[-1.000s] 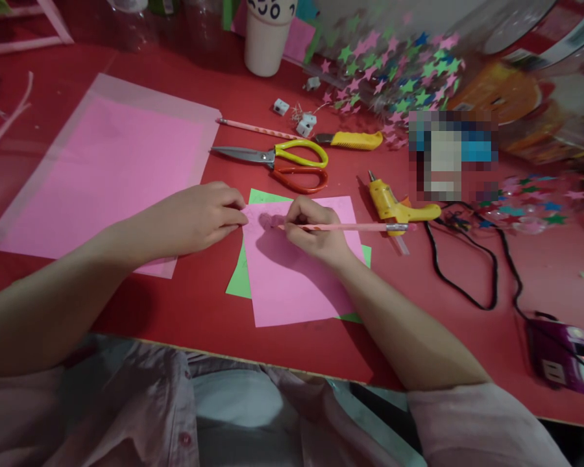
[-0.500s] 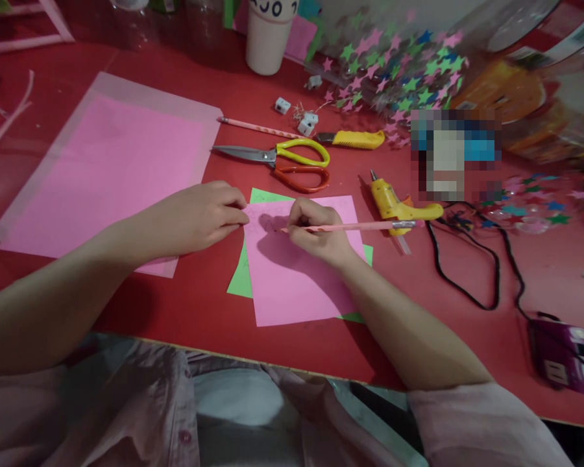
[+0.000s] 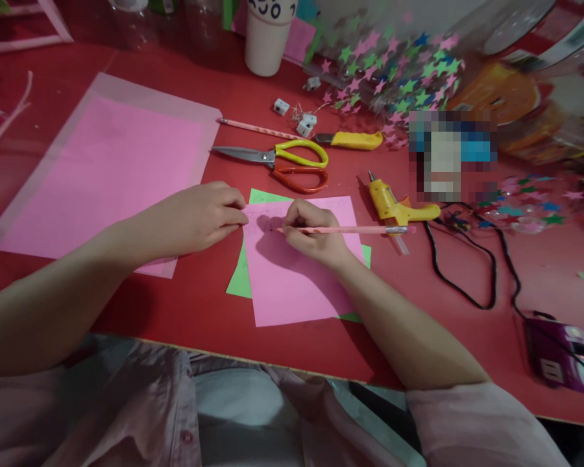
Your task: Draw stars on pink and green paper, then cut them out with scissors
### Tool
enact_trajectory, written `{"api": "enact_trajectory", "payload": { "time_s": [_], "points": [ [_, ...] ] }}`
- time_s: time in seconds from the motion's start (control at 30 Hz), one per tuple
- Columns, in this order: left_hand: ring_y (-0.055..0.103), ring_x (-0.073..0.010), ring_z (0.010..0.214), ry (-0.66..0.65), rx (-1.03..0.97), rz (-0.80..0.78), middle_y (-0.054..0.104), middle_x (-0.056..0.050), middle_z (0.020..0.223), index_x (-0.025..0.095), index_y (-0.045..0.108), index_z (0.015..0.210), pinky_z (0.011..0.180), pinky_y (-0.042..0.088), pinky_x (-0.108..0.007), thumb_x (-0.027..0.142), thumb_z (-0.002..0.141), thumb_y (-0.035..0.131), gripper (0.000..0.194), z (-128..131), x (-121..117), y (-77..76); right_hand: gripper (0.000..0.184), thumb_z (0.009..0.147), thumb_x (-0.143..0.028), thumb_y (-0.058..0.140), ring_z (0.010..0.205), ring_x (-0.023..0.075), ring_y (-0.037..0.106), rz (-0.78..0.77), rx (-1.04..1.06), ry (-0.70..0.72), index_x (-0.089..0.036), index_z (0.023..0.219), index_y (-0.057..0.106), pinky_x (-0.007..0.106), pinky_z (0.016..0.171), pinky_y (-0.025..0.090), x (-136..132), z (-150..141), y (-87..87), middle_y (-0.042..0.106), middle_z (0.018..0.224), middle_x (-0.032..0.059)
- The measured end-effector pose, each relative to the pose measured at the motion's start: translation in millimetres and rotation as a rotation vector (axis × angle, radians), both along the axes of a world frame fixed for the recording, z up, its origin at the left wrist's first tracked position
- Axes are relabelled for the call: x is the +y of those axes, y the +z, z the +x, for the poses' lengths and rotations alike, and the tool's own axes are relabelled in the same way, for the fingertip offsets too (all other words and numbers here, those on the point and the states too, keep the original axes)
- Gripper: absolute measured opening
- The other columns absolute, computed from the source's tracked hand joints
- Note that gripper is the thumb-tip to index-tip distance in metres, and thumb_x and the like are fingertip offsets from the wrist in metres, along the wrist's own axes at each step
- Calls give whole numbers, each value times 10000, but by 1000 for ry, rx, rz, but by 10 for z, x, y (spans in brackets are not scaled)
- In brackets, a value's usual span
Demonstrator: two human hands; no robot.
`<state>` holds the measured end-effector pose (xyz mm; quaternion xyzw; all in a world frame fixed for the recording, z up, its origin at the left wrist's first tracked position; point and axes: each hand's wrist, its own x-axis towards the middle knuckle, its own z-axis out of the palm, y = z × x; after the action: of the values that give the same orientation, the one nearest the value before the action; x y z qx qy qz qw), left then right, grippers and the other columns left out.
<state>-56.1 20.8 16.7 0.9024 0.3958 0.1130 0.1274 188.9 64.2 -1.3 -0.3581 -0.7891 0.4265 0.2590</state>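
Head view: right hand, grip clamped on a pencil, tip towards ten o'clock on the pink sheet, which overlaps green paper. Left hand at the sheet's ten-o'clock corner, fingers slightly apart (nothing clamped). Risk, judged: too-light left pressure could let the sheet skew, spoiling lines.

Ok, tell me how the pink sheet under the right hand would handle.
The pink sheet looks thin and flat, so it is probably light and bendy. It lies askew over green paper, so a push might slide one across the other. The left hand at its left edge may resist sliding.
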Motion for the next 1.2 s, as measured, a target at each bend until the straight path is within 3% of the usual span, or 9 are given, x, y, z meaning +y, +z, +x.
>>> {"api": "enact_trajectory", "payload": {
  "time_s": [0.7, 1.2],
  "points": [
    [602, -235, 1068, -1, -18, 18, 686, -79, 1106, 213, 754, 1004, 929, 491, -374, 286, 1012, 354, 407, -6, -4, -33, 80, 756, -199, 556, 570, 97, 423, -8, -21, 12, -218, 717, 489, 247, 541, 321, -76, -37, -18, 484, 597, -50],
    [604, -229, 1058, -2, 2, 11, 684, -80, 1109, 201, 750, 992, 909, 494, -361, 290, 1012, 340, 421, 0, -7, -15, 171, 699, -151, 563, 515, 85, 363, 40, -2, -137, -223, 638, 420, 247, 516, 280, -77, -36, -33, 425, 533, -68]
  ]
}}
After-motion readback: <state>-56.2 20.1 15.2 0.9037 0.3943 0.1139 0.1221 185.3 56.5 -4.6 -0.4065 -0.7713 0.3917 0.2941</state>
